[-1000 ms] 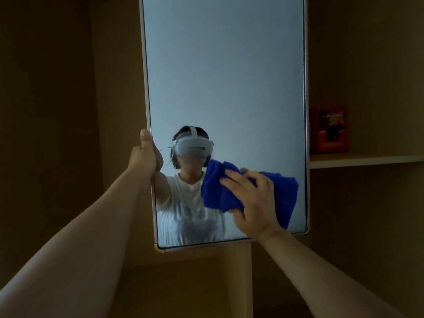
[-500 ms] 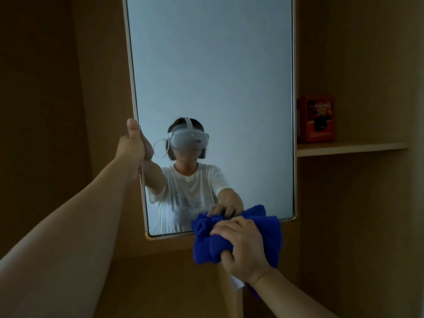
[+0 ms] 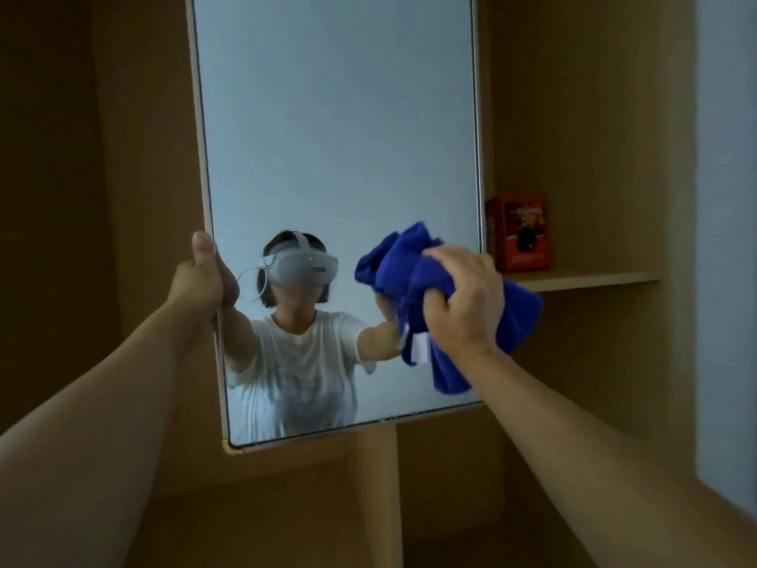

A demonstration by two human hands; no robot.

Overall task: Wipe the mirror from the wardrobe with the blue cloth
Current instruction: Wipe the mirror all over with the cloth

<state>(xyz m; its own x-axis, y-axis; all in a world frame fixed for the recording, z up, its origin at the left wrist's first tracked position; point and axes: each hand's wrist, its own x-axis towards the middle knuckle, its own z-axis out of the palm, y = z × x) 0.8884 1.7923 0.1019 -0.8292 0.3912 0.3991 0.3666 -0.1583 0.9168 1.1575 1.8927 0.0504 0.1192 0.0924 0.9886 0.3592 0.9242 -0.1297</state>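
Note:
A tall rectangular mirror point(image 3: 336, 137) with a thin pale frame stands upright in front of the wooden wardrobe. My left hand point(image 3: 198, 280) grips its left edge, thumb up along the frame. My right hand point(image 3: 465, 301) is closed on a bunched blue cloth point(image 3: 413, 272) and presses it against the glass near the right edge, in the lower half. Part of the cloth hangs below my wrist and past the frame. The glass reflects a person in a white shirt wearing a headset.
A red box point(image 3: 518, 233) stands on a wooden shelf point(image 3: 581, 278) just right of the mirror. A vertical wooden divider point(image 3: 379, 498) runs below the mirror's bottom edge. Wardrobe panels close in on the left and right.
My right hand with the cloth dropped below the mirror's bottom edge half a second ago, then rose back up to the glass near the right edge. The left hand kept its grip.

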